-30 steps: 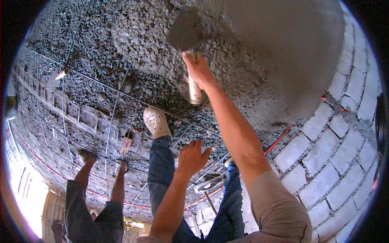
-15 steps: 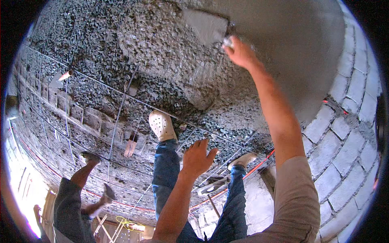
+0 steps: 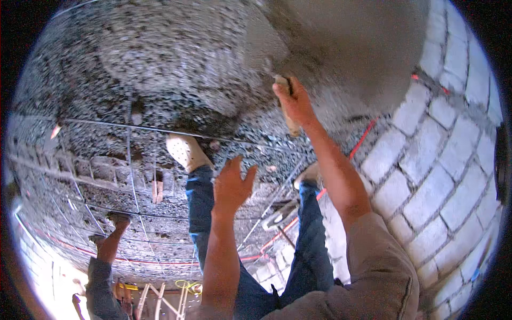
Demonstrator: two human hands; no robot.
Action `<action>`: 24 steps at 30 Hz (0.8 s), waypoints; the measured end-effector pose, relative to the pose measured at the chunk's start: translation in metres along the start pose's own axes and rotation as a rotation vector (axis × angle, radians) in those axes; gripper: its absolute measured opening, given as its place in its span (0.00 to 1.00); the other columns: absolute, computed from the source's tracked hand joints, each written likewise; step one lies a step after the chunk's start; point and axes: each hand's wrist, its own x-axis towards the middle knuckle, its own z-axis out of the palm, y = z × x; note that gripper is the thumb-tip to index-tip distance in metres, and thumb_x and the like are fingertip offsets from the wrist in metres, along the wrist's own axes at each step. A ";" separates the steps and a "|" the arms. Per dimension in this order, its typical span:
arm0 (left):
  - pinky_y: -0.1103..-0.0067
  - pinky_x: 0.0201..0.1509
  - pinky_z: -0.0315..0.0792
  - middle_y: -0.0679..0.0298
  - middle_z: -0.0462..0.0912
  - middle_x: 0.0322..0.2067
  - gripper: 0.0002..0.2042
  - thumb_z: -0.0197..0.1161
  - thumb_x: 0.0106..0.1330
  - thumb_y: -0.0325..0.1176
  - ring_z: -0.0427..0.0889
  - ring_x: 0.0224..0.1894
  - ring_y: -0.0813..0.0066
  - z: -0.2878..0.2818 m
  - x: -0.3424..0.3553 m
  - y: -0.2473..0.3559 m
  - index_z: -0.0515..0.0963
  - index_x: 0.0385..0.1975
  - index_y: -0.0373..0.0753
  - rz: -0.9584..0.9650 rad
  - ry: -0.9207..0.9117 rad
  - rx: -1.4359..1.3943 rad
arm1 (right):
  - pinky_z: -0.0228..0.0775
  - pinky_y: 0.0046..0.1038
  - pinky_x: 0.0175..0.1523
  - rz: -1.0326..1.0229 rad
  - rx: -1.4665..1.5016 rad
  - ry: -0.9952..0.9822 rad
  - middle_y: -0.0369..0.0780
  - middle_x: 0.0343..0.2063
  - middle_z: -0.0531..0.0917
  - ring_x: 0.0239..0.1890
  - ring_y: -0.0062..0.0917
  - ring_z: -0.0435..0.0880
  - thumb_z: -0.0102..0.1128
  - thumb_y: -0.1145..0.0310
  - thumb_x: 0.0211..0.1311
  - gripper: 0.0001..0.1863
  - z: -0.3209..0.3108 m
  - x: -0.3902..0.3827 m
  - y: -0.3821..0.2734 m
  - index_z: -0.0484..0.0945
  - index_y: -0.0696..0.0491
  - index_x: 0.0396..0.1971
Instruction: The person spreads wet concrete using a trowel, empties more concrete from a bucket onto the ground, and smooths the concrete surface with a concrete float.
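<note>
My right hand point(image 3: 298, 104) is closed around the wooden handle of a trowel point(image 3: 291, 125). Its flat grey blade, smeared by motion, lies at the border between smooth wet concrete point(image 3: 362, 53) and rough, stony concrete point(image 3: 165, 58). My left hand point(image 3: 233, 184) hangs in the air above my bent legs, empty, fingers apart. Just beyond it, my left foot in a pale clog point(image 3: 186, 152) stands among the gravel, near a thin steel bar point(image 3: 160, 130).
A grey block wall point(image 3: 421, 176) rises on the right, with a red line point(image 3: 362, 138) beside it. A grid of bars crosses the ground at left. A second trowel point(image 3: 55, 132) and a brown-handled tool point(image 3: 157, 191) lie there. Another person point(image 3: 104, 277) stands lower left, near a wooden frame point(image 3: 157, 301).
My right hand has come nearer to my body with the trowel, turning its handle toward me. My left hand remains raised and empty. The whole view has shifted and blurred.
</note>
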 end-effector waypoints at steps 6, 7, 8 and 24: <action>0.64 0.53 0.68 0.43 0.75 0.47 0.26 0.57 0.62 0.47 0.74 0.50 0.46 0.007 -0.011 -0.004 0.70 0.50 0.30 -0.042 -0.010 0.062 | 0.70 0.35 0.33 0.289 -0.133 0.353 0.46 0.23 0.78 0.25 0.39 0.79 0.60 0.54 0.57 0.19 0.006 -0.141 0.099 0.71 0.55 0.36; 0.64 0.53 0.68 0.43 0.75 0.47 0.26 0.57 0.62 0.47 0.74 0.50 0.46 0.008 -0.011 -0.005 0.70 0.50 0.30 -0.042 -0.015 0.076 | 0.71 0.36 0.34 0.360 -0.088 0.416 0.47 0.24 0.79 0.26 0.42 0.79 0.60 0.54 0.56 0.19 0.007 -0.162 0.113 0.72 0.55 0.35; 0.64 0.53 0.68 0.43 0.75 0.47 0.26 0.57 0.62 0.47 0.74 0.50 0.46 0.007 -0.011 -0.008 0.70 0.50 0.29 -0.041 -0.003 0.112 | 0.71 0.37 0.34 0.426 -0.038 0.474 0.48 0.25 0.80 0.27 0.44 0.80 0.61 0.54 0.55 0.18 0.010 -0.177 0.130 0.74 0.54 0.34; 0.66 0.56 0.67 0.42 0.75 0.48 0.25 0.58 0.61 0.46 0.74 0.52 0.47 -0.019 -0.012 -0.011 0.71 0.50 0.30 -0.113 0.052 0.049 | 0.68 0.34 0.31 0.616 0.309 0.318 0.41 0.20 0.77 0.24 0.30 0.76 0.59 0.65 0.49 0.11 0.131 -0.068 0.072 0.71 0.57 0.27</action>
